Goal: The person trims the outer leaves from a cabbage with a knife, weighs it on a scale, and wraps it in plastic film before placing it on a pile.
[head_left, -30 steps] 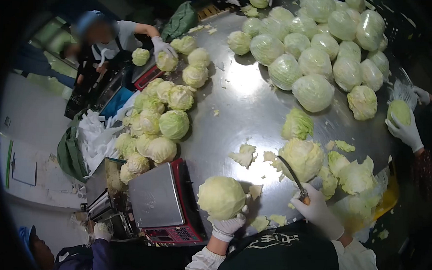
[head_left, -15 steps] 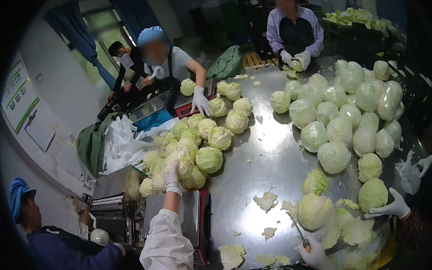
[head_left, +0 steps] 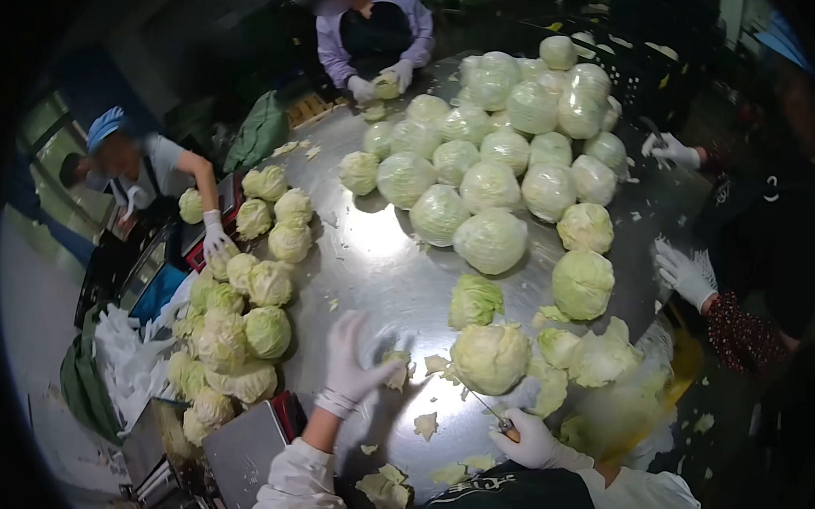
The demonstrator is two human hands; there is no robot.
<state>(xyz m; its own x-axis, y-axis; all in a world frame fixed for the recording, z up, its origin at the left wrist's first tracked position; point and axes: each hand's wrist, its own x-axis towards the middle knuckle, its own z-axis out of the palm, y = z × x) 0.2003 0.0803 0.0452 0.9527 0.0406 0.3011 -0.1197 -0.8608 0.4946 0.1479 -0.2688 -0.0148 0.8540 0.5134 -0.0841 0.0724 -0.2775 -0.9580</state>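
Note:
My left hand [head_left: 354,367], in a white glove, is open above the metal table with its thumb spread, holding nothing. Just right of it sits a pale green cabbage [head_left: 490,358] among loose leaves. In my gloved right hand [head_left: 538,442] is a knife [head_left: 509,432] with a wooden-looking handle; its thin blade points toward the base of that cabbage. A smaller green cabbage [head_left: 476,301] lies behind it, and trimmed outer leaves [head_left: 605,355] lie to its right.
Wrapped cabbages [head_left: 489,240] are heaped at the back, unwrapped ones [head_left: 267,331] at left beside a scale [head_left: 242,458]. Co-workers stand around the metal table [head_left: 352,252]; one gloved hand [head_left: 686,272] is at right, another [head_left: 219,245] reaches the left pile.
My left hand has left the cabbage pile and come across the table, empty. The view has turned right. The knife stays in my right hand. The right-hand co-worker's hand has left the green cabbage.

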